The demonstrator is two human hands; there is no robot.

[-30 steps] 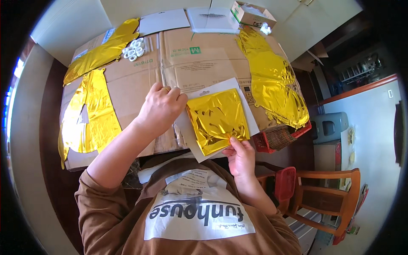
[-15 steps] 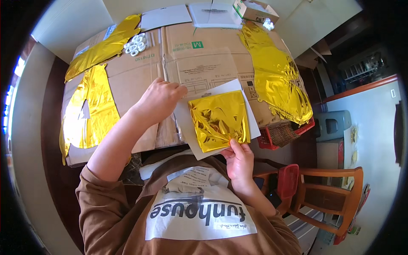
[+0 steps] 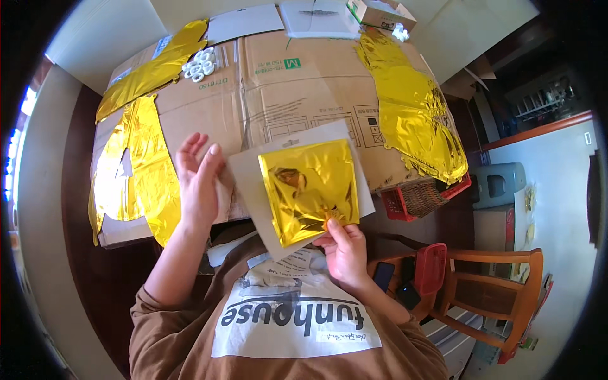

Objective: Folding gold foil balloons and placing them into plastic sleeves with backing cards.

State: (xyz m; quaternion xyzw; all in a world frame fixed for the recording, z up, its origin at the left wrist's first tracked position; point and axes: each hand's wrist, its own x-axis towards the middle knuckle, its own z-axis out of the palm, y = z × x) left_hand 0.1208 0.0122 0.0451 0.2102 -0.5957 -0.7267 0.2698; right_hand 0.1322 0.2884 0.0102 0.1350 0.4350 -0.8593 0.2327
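My right hand (image 3: 346,252) pinches the lower edge of a folded gold foil balloon (image 3: 311,183), thumb on top. Behind the foil lies a pale flat card or sleeve (image 3: 250,174) with a hanging slot at its upper edge; its exact material is hard to tell. The fingers under the card are partly hidden. Off to the left, my left hand (image 3: 201,180) is raised with thumb and fingers apart, holding nothing, close to the card's left edge. Flat gold foil balloons lie at the left (image 3: 149,164) and the right (image 3: 411,107).
A cardboard sheet (image 3: 304,82) covers the table. On it sit a cluster of white rings (image 3: 199,65) and another gold foil piece (image 3: 152,76). A small open box (image 3: 382,16) stands at the back. Right of the table are a red basket (image 3: 396,202) and a wooden chair (image 3: 487,291).
My left hand has come away from the card's upper left corner, down and to the left, and its fingers have opened. The folded balloon and card have shifted left and nearer to me.
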